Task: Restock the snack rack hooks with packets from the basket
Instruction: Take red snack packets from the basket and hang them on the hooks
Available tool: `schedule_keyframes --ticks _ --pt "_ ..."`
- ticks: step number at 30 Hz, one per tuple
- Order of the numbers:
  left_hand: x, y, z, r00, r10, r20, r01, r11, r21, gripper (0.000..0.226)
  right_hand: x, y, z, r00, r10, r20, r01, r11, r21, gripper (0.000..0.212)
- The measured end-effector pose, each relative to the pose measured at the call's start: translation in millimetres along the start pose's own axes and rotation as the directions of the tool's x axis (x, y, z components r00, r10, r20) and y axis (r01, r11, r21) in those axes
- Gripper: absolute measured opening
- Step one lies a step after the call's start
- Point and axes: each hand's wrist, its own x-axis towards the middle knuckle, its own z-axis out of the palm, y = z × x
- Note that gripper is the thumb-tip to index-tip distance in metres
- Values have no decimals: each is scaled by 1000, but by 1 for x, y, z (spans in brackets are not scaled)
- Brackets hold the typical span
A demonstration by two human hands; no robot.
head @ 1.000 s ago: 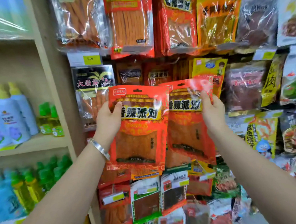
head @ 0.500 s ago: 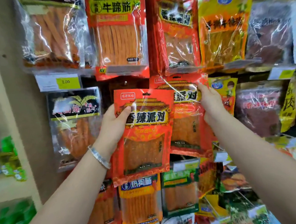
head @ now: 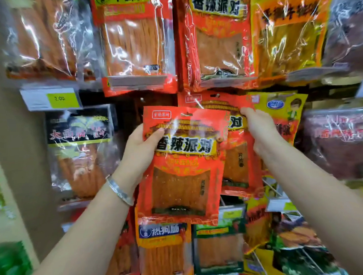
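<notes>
My left hand (head: 140, 149) grips a red snack packet (head: 183, 175) by its left edge, thumb on the front, holding it up before the rack. My right hand (head: 260, 129) pinches the upper right part of a second, matching red packet (head: 239, 166), which sits behind the first and higher, its top (head: 206, 98) up against the rack under the row above. I cannot tell whether its hole is on a hook. The basket is out of view.
Hanging packets fill the rack: a red one (head: 217, 40) directly above, a yellow one (head: 280, 111) right of my right hand, a black one (head: 80, 142) to the left. A price tag (head: 52, 99) sticks out at upper left. A beige upright (head: 5, 125) borders the rack.
Both hands have risen and closed in on the rack. The right packet has slid up behind the left one, its top now under the upper row.
</notes>
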Motion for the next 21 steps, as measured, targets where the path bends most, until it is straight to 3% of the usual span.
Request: schedule_keyframes --ticks 2,5,7,10,12,14,16,21 --pt "-1 -1 3 1000 16 22 -16 1000 -4 23 3 5 -3 999 -46 -6 46 999 -23 4" --pt "0 -5 8 1000 11 13 -11 1000 -28 17 10 10 -5 988 -154 28 156 972 -176 29" --pt "2 -6 12 1000 -12 1 12 999 -36 15 12 9 -1 986 -109 125 144 936 -322 39" --pt "4 -6 19 1000 -23 -14 22 998 -65 17 15 8 2 969 -47 242 153 883 -444 34" --pt "6 -4 23 1000 -16 -6 15 997 -74 18 15 8 -1 958 -143 250 248 848 -468 37" --pt "6 -2 26 1000 -3 9 4 996 -94 18 7 10 -8 935 -289 204 350 842 -411 42" --pt "7 0 30 1000 0 26 3 994 -111 19 -3 13 -13 915 -347 203 391 886 -250 32" --pt "5 1 46 996 2 91 13 987 -157 15 -12 19 -18 949 -185 257 201 979 -39 38"
